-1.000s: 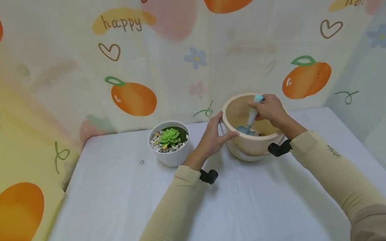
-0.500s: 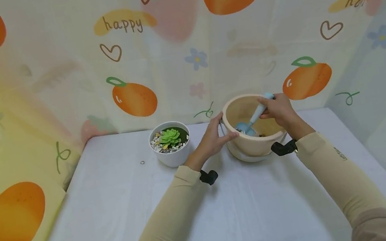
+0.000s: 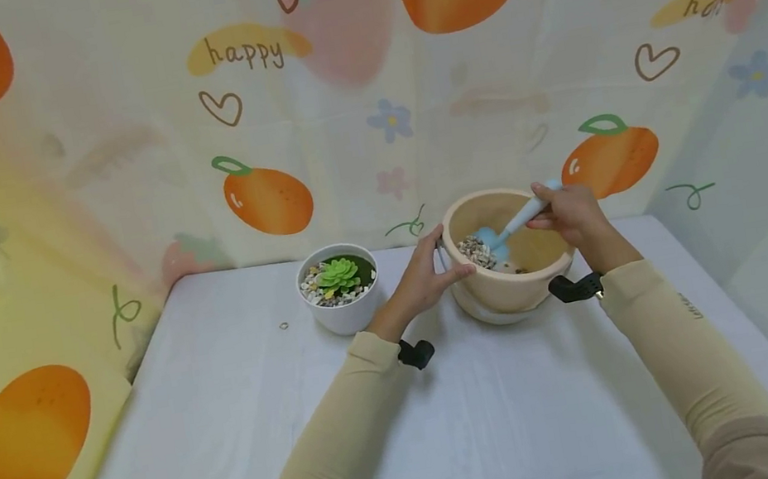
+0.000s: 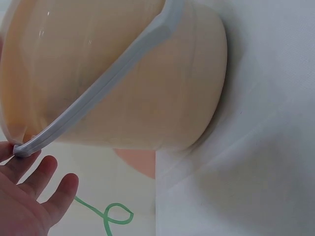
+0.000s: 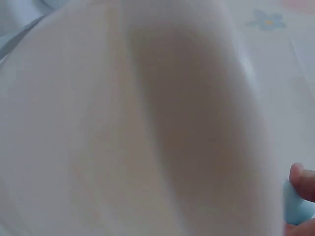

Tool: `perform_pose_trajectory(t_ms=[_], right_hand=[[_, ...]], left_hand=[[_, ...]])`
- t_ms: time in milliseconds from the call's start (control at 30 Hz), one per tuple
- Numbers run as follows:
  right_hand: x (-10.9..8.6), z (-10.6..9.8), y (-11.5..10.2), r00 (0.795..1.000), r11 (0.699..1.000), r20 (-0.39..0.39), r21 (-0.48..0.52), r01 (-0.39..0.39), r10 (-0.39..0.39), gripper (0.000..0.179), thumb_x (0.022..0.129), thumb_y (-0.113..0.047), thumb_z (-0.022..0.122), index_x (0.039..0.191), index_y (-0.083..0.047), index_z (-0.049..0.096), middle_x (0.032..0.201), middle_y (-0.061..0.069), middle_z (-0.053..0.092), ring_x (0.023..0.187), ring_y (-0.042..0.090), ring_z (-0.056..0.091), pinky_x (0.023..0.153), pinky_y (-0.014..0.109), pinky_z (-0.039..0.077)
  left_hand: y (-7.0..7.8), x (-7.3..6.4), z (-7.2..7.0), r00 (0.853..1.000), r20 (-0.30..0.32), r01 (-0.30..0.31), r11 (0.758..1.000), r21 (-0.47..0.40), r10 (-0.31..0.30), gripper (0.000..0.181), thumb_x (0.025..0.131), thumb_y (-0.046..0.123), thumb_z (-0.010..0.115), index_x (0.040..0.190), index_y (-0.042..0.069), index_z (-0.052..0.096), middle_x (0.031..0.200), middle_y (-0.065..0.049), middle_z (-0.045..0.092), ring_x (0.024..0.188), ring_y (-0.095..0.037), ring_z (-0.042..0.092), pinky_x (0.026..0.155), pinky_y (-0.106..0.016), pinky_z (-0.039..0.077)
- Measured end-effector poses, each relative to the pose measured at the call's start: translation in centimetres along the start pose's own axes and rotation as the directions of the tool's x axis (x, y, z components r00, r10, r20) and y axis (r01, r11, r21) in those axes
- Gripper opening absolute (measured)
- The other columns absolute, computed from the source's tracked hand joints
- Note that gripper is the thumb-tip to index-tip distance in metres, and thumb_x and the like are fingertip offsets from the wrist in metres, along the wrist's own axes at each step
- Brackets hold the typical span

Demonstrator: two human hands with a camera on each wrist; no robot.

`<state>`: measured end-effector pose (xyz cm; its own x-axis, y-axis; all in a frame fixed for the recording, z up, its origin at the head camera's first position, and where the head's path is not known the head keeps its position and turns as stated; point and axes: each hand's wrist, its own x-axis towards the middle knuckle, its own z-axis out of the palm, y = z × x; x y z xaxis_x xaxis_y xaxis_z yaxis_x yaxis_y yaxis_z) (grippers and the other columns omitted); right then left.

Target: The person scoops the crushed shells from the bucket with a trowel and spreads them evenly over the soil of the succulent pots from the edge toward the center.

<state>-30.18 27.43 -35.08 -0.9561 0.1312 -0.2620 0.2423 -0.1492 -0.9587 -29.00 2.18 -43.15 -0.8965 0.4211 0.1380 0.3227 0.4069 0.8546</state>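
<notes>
A beige bucket [image 3: 506, 294] with a grey handle [image 4: 93, 96] stands at the back right of the table. My left hand [image 3: 420, 276] rests against its left side, fairly straight fingers touching the rim by the handle's end and thumb on the near rim. With my right hand [image 3: 571, 216] I grip the handle of a light blue shovel [image 3: 526, 213]. Its blade is down inside the bucket, next to small mixed gravel [image 3: 476, 252]; whether the gravel lies on the blade cannot be told. The right wrist view shows mostly blurred bucket wall, with fingertips [image 5: 302, 179] on the shovel's handle.
A white pot [image 3: 344, 313] with a green succulent [image 3: 339, 275] and pebbles stands left of the bucket, close to my left wrist. A small ring-like bit [image 3: 284, 326] lies on the white table [image 3: 233, 431]. A printed cloth backdrop [image 3: 352, 135] hangs right behind.
My right hand has moved to the right, tilting the shovel lower toward that side. Gravel inside the bucket now shows more. The left hand and the pot have stayed in place.
</notes>
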Motion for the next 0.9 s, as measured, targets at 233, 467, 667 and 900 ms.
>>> perform_pose_trajectory(t_ms=[233,467,667,900], right_hand=[[0.1,-1.2,-0.8,0.996,0.987,0.019,0.134,-0.094,0.092,0.02,0.098,-0.021,0.055,0.103,-0.004,0.048,0.067,0.005,0.068,0.063,0.017,0.072,0.064,0.033,0.06],[0.0,-2.6,-1.2,0.992,0.959,0.022,0.252,-0.127,0.125,0.016,0.094,-0.023,0.06,0.097,-0.008,0.057,0.073,0.008,0.07,0.069,0.02,0.073,0.068,0.034,0.06],[-0.5,-3.2,-1.1,0.995,0.946,-0.051,0.317,-0.066,0.087,0.013,0.094,-0.023,0.062,0.095,-0.01,0.062,0.073,0.008,0.07,0.069,0.021,0.073,0.066,0.035,0.06],[-0.7,-3.0,-1.0,0.99,0.934,-0.132,0.358,-0.003,0.054,0.015,0.094,-0.025,0.062,0.101,-0.012,0.063,0.073,0.007,0.071,0.07,0.02,0.074,0.078,0.037,0.055]], left_hand=[[0.1,0.0,0.0,1.0,0.001,0.013,1.0,-0.003,-0.013,0.093,0.088,0.035,0.072,0.156,0.006,0.016,0.158,-0.014,0.029,0.149,-0.027,0.025,0.121,-0.044,0.025],[0.0,0.1,0.1,1.0,-0.006,0.007,1.0,-0.006,-0.007,0.093,0.087,0.035,0.073,0.156,0.006,0.018,0.157,-0.014,0.03,0.148,-0.027,0.027,0.12,-0.045,0.025],[0.0,0.1,0.2,1.0,-0.003,0.015,1.0,-0.018,-0.015,0.093,0.087,0.036,0.073,0.156,0.008,0.018,0.159,-0.013,0.028,0.148,-0.027,0.027,0.12,-0.044,0.025],[0.1,0.0,0.0,1.0,-0.011,0.006,1.0,0.022,-0.006,0.093,0.087,0.038,0.073,0.156,0.008,0.019,0.158,-0.012,0.03,0.147,-0.026,0.029,0.119,-0.044,0.028]])
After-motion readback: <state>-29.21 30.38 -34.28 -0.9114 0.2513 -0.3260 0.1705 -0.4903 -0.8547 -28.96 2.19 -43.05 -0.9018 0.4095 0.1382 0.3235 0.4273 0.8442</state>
